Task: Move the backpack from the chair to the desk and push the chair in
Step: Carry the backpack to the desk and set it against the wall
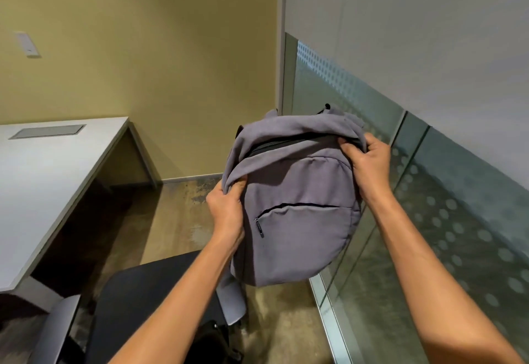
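A grey fabric backpack (294,206) hangs in the air in front of me, its front pocket facing me and a strap dangling below. My left hand (227,209) pinches the fabric at its left side. My right hand (369,160) grips the top right edge near the zipper. Below, the chair's black seat (148,303) with a grey armrest (58,329) is bare. The white desk (43,174) stands to the left, apart from the backpack.
A frosted glass partition (429,206) with a dotted pattern runs along the right, close to the backpack. A yellow wall (143,49) is behind. The desk has a grey cable hatch (47,131). A dark object (211,340) lies by the chair's lower edge.
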